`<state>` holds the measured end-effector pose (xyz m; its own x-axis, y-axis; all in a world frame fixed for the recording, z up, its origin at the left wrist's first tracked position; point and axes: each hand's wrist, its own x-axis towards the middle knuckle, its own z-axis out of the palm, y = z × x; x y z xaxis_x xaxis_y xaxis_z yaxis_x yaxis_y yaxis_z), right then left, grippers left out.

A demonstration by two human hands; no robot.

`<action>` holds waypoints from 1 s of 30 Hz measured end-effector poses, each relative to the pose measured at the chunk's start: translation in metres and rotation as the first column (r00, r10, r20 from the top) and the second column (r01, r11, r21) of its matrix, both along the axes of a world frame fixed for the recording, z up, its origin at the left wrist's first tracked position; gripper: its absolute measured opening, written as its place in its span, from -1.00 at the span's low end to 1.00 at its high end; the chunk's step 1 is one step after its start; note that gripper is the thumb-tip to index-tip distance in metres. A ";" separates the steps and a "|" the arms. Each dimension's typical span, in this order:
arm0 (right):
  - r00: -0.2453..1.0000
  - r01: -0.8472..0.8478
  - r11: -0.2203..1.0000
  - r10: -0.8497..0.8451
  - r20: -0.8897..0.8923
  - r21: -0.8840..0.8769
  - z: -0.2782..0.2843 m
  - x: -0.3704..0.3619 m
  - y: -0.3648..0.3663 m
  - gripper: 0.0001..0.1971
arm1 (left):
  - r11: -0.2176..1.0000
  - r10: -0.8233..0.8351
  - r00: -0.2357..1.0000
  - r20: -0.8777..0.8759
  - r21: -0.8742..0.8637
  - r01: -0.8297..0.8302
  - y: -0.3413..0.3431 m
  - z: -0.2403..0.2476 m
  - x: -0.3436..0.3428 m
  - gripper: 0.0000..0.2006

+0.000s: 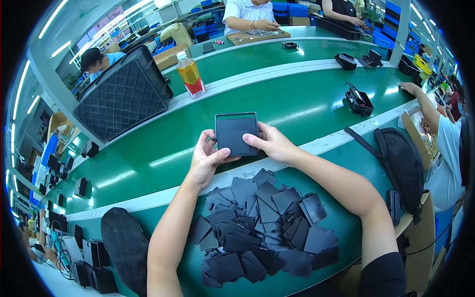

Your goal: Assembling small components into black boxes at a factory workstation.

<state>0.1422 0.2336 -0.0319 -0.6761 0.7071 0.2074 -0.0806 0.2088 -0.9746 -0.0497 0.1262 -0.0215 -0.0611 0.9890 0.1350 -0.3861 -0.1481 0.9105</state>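
Note:
A black square plastic case [228,134] with a raised rim is held up over the white edge of the green line. A flat dark panel lies inside the rim; a strip of green shows along its top. My left hand [208,159] grips the lower left corner, thumb on the near edge. On the other side my right hand [277,143] holds the case, its thumb pressed flat on the panel. Under my forearms a loose heap of thin black plastic plates [262,230] covers the green worktop.
A black mesh shoe-shaped item [123,250] lies left of my arm, a black bag [402,163] to the right. Across the belt stand a drink bottle [190,74] and a tilted black crate [123,96]. Black housings [358,100] sit on the belt; co-workers work around.

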 end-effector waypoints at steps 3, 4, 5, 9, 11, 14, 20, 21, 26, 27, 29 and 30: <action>0.998 -0.063 0.998 0.063 -0.026 0.008 0.002 -0.002 0.000 -0.41 | 1.000 0.008 1.000 -0.018 0.005 -0.007 -0.001 0.002 0.000 -0.58; 0.998 -0.067 0.998 0.067 -0.013 -0.006 0.002 -0.002 0.000 -0.41 | 1.000 -0.002 1.000 -0.006 -0.006 0.002 -0.002 0.003 -0.001 -0.59; 0.997 -0.071 0.997 0.071 0.001 -0.020 0.001 -0.003 -0.001 -0.40 | 1.000 -0.011 1.000 0.005 -0.018 0.011 -0.003 0.004 -0.002 -0.60; 0.996 -0.077 0.996 0.079 0.047 -0.035 0.004 -0.002 -0.007 -0.39 | 0.998 -0.011 1.000 0.026 -0.054 0.012 -0.005 0.008 -0.002 -0.64; 0.994 -0.075 0.997 0.076 0.085 -0.012 0.008 0.001 -0.012 -0.40 | 0.996 0.026 0.999 0.020 -0.084 -0.024 -0.004 0.011 0.000 -0.68; 0.997 -0.042 0.999 0.043 0.060 -0.026 0.008 0.005 -0.016 -0.41 | 0.998 0.021 1.000 -0.006 -0.060 -0.022 0.000 0.007 0.005 -0.71; 0.999 0.006 0.997 -0.010 -0.044 -0.079 0.001 0.010 -0.011 -0.41 | 0.999 -0.007 0.994 -0.108 0.041 0.012 0.010 -0.002 0.013 -0.72; 0.999 -0.020 0.997 0.017 -0.048 -0.069 0.002 0.011 -0.009 -0.39 | 0.999 0.007 0.994 -0.110 0.034 -0.003 0.010 -0.002 0.014 -0.72; 0.999 -0.016 0.999 0.014 0.031 0.042 0.016 0.011 -0.004 -0.42 | 0.996 0.081 0.995 -0.064 -0.032 -0.083 0.003 0.018 0.018 -0.72; 0.998 -0.012 0.997 0.008 0.056 0.073 0.020 0.011 -0.004 -0.42 | 0.988 0.124 0.992 -0.034 -0.090 -0.126 0.001 0.023 0.018 -0.72; 0.980 0.019 0.940 -0.085 0.178 0.341 0.043 0.021 0.007 -0.39 | 0.976 0.198 0.977 -0.075 -0.077 -0.203 -0.005 0.024 0.006 -0.73; 0.969 0.003 0.836 -0.137 0.204 0.549 0.054 0.035 0.020 -0.32 | 0.960 0.260 0.958 -0.117 -0.073 -0.270 -0.006 0.019 -0.002 -0.73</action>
